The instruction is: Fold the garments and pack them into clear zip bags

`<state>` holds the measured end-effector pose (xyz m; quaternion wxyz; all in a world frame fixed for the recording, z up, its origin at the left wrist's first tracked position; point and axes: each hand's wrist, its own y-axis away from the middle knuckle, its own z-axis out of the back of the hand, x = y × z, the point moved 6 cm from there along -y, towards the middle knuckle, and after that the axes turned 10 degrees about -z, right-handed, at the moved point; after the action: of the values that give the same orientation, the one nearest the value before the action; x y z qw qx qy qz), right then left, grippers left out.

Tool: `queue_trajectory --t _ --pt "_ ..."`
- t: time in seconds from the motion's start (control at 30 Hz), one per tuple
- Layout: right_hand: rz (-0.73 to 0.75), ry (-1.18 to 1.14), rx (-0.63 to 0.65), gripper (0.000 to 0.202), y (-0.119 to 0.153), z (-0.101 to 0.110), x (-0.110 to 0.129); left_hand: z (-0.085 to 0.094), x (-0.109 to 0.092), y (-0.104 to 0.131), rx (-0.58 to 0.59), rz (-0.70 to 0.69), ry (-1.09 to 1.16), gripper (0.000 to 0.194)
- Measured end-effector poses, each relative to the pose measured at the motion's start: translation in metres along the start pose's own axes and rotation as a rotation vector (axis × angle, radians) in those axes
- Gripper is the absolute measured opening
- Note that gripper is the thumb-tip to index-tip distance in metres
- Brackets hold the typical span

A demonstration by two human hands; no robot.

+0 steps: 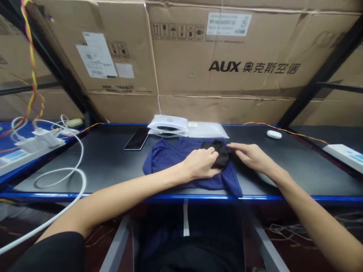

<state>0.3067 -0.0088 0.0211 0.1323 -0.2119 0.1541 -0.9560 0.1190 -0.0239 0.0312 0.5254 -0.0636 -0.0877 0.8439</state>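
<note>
Black cloth piece [219, 154] lies on a blue garment [172, 158] on the table [107, 162]; left hand [200, 164] pinches its near edge, right hand [251, 156] its far end, fingers pressed together. It looks soft, light and limp, best held at the edges.

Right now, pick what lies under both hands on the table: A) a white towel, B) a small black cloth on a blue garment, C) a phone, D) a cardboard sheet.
B: the left hand and right hand both rest on the small black cloth, which lies on the blue garment.
</note>
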Motion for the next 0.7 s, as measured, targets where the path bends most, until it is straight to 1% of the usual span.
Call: queue_trajectory --t 0.07,0.1,0.2,0.3,0.4,0.47,0.6,0.7 --pt "-0.044 -0.029 -0.037 0.039 0.001 0.004 0.004 0.003 0.006 0.004 -0.049 0.022 0.07 0.049" --pt "-0.057 -0.046 -0.052 0.037 0.002 0.005 0.007 0.006 0.01 0.005 -0.082 0.036 0.099 0.049" --pt "-0.053 -0.066 -0.046 0.036 0.004 0.003 0.02 0.014 0.021 0.009 -0.165 0.086 0.157 0.037" --pt "0.016 0.021 0.016 0.039 0.006 -0.01 0.029 0.019 0.028 0.011 -0.199 0.117 0.194 0.037" --pt "0.067 0.124 0.077 0.045 0.007 -0.024 0.027 0.026 0.03 0.013 -0.223 0.093 0.198 0.035" --pt "0.07 0.135 0.112 0.05 0.007 -0.029 0.022 0.034 0.032 0.017 -0.247 0.103 0.181 0.03" --pt "0.067 0.115 0.151 0.055 0.007 -0.032 0.018 0.054 0.047 0.034 -0.287 0.216 0.115 0.026" --pt "0.069 0.119 0.162 0.055 0.006 -0.031 0.018 0.058 0.063 0.05 -0.246 0.287 0.045 0.024"
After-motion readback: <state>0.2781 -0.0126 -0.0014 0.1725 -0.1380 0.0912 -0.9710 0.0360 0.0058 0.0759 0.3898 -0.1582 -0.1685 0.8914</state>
